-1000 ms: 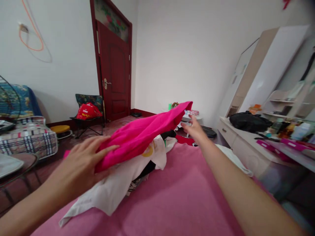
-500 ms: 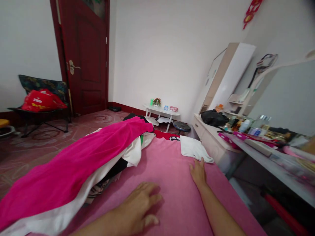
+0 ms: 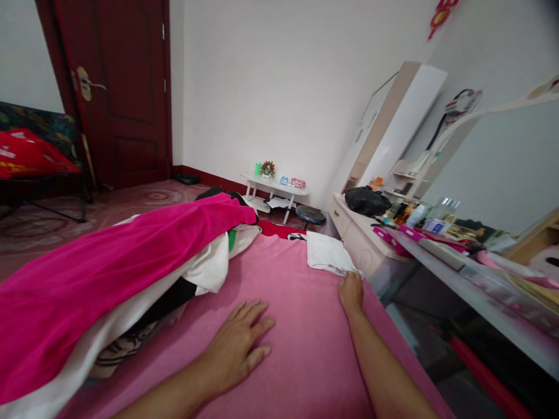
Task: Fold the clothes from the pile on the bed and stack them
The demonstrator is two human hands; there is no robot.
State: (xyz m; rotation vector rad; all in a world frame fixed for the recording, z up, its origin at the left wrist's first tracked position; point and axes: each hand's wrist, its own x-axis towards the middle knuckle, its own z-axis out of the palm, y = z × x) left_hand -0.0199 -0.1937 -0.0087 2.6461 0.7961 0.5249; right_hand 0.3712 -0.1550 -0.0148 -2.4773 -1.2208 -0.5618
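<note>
A white folded cloth (image 3: pixel 328 252) lies at the far right corner of the pink-covered bed (image 3: pixel 288 314). My right hand (image 3: pixel 351 292) has its fingers closed on the near edge of that cloth. My left hand (image 3: pixel 238 348) is over the pink cover with its fingers spread and nothing in them. To the left of it stretches a heap of clothes, with a bright pink garment (image 3: pixel 109 265) on top. White, black and striped fabric shows beneath the pink one.
A dressing table (image 3: pixel 371 230) with a black bag (image 3: pixel 367 201), bottles and a mirror runs along the right side. Beyond the bed are a low white table (image 3: pixel 275 185) and a round stool (image 3: pixel 311 215). At left, a red bag (image 3: pixel 30 154) rests on a folding chair.
My right hand has reached the white cloth and closed on its near edge. My left hand has flattened lower over the cover. The view has turned slightly to the right.
</note>
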